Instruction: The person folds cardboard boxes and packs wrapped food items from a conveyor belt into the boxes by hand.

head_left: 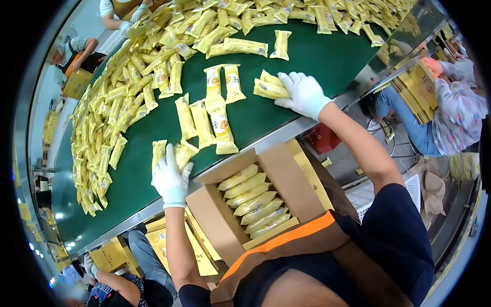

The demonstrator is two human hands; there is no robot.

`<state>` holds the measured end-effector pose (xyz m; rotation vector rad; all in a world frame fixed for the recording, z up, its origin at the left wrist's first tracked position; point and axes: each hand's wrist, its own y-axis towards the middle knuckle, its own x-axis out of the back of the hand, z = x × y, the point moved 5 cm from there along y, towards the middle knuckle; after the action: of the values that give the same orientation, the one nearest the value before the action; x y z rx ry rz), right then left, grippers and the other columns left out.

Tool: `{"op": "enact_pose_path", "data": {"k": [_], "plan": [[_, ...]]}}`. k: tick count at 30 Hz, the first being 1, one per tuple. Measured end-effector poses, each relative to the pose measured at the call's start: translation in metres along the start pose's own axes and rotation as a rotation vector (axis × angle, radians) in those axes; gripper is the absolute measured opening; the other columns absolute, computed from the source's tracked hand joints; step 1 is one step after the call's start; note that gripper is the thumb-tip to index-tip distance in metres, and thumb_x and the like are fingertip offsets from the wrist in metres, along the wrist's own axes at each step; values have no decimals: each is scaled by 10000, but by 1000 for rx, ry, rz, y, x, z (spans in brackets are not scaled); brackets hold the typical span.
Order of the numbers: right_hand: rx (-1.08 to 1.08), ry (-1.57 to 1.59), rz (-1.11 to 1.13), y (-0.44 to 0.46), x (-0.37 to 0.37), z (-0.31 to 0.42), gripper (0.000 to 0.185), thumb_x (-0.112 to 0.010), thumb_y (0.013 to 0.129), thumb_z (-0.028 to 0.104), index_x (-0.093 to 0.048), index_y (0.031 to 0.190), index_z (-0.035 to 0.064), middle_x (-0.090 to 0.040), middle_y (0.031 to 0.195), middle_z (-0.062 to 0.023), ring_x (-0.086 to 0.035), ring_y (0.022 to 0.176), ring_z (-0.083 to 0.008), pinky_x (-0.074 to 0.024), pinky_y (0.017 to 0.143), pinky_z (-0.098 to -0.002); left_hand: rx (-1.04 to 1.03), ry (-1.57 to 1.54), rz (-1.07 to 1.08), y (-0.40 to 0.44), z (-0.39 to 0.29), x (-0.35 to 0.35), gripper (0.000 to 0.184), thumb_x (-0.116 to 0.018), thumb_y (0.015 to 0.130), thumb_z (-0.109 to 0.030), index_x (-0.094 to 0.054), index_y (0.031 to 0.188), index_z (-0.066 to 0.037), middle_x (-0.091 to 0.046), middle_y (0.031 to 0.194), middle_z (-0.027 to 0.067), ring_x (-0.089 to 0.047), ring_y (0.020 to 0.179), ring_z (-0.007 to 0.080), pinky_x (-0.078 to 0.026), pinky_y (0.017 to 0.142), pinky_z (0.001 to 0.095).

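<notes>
My left hand (173, 179), in a white glove, is at the belt's near edge. A yellow snack packet (185, 153) sits between its thumb and fingers, and another packet (159, 153) lies against the outer fingers. Further right, my gloved right hand (305, 95) grips the ends of two yellow packets (270, 89) lying side by side on the green belt. Between my hands lie several loose packets (220, 125), some overlapping. Below them, an open cardboard box (210, 217) holds a row of yellow packets (250, 197).
A large heap of yellow packets (123, 97) covers the far and left parts of the green conveyor belt (266, 115). A metal rail (276, 135) edges it. Flat cartons (414, 92) lie by a co-worker at right; other people work at left and top.
</notes>
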<state>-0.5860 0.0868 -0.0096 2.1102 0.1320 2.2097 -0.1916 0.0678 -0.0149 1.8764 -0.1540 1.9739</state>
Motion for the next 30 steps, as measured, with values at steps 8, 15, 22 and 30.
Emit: {"op": "enact_pose_path", "data": {"k": [8,15,22,30], "plan": [[-513,1329,-53,91,-9,-65,745,-691,787,587,-639,1214,-21,-678,1159,-172,-649,1043,-250,-490,921,-358,76,-272,-176,-20,13,11,487,-753,776,-137,-608,1237,-78,-674,1169,128,-646,1036,323,-500,907,393],[-961,649,40,167,-39,-60,915,-670,697,675,-464,1464,221,-373,1533,-136,-418,1361,-320,-387,1099,-437,212,-287,-190,-6,25,10,404,-723,842,-241,-590,1186,-74,-691,1035,179,-664,888,384,-533,762,437],[-221,114,-84,94,20,-38,739,-720,694,546,-583,1259,89,-643,1161,-154,-615,1115,-314,-481,934,-420,211,-364,-145,-15,33,17,411,-720,849,-244,-571,1195,-79,-677,1004,199,-654,880,402,-529,756,442],[-250,252,484,62,9,-50,835,-766,700,497,-511,1338,22,-612,1249,-213,-607,1142,-330,-462,994,-375,203,-290,29,3,26,-1,527,-727,844,-346,-546,1261,-81,-682,1095,198,-670,929,388,-535,777,451]]}}
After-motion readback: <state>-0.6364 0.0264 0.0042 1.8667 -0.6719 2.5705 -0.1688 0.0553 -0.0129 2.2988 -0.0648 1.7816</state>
